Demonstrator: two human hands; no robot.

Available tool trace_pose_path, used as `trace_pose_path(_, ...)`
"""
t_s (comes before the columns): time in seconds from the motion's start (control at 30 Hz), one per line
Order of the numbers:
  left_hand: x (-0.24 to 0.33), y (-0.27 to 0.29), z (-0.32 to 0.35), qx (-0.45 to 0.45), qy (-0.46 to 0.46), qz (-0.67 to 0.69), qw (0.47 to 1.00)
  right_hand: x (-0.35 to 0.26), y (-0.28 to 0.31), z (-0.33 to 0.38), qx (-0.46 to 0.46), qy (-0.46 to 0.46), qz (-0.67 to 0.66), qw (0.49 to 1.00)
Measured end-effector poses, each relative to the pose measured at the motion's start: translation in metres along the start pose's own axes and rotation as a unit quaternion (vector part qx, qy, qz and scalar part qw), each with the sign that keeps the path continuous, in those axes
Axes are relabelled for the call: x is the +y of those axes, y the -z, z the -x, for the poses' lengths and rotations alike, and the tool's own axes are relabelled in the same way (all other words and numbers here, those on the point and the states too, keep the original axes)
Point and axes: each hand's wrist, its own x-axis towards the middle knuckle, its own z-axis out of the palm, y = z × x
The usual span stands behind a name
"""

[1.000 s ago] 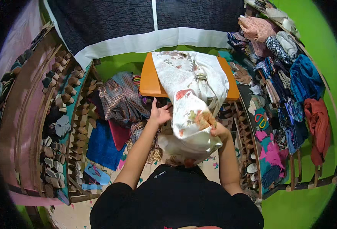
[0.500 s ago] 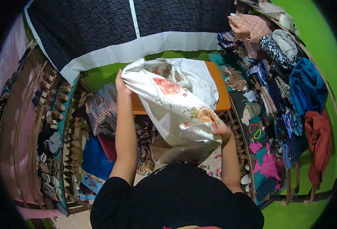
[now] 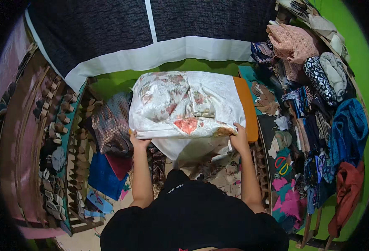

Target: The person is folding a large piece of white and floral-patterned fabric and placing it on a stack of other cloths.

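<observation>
A white cloth with red and brown floral print [image 3: 163, 96] lies spread over an orange tabletop [image 3: 247, 100], its near part hanging over the front edge in folds. My left hand [image 3: 139, 140] is closed on the cloth's near left corner. On the near right side, my right hand [image 3: 238, 138] grips the same cloth, thumb on top. Between the two hands the cloth is drawn into a fairly straight fold along the table's front. The orange surface shows only at the right; the rest is hidden under the cloth.
Racks of shoes [image 3: 59, 125] stand at the left. Patterned fabric [image 3: 113, 125] and blue cloth [image 3: 105, 175] lie beside the table. On the right, a shelf holds heaped fabrics [image 3: 314, 125], pink scraps [image 3: 291, 201] and red-and-yellow-handled scissors [image 3: 282, 166]. A dark curtain [image 3: 96, 29] hangs behind.
Both hands have lowered the cloth from a raised, slanted position onto the table. My left hand came down toward me, and the cloth now lies flatter across the top.
</observation>
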Motion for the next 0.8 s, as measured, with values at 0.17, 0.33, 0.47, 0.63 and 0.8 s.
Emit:
trace_pose_path(0.17, 0.010, -0.039, -0.068, 0.040, -0.009, -0.070, 0.997, 0.040, -0.036, -0.057, 0.046, -0.129, 0.041, 0.990)
trace_pose_path(0.33, -0.005, -0.087, -0.130, 0.086, 0.112, -0.525, 0.839, 0.096, -0.099, -0.088, 0.008, -0.297, 0.044, 0.954)
trace_pose_path(0.47, 0.001, -0.007, -0.209, 0.243, -0.144, -0.584, 0.761, -0.015, -0.130, -0.082, -0.067, -0.266, 0.064, 0.959)
trace_pose_path(0.63, -0.043, -0.058, -0.158, -0.029, 0.108, -0.328, 0.938, -0.006, -0.156, -0.082, 0.001, -0.241, 0.138, 0.961)
trace_pose_path(0.8, -0.024, -0.077, -0.153, -0.092, 0.339, -0.191, 0.916, -0.013, -0.213, -0.103, 0.022, -0.165, 0.099, 0.981)
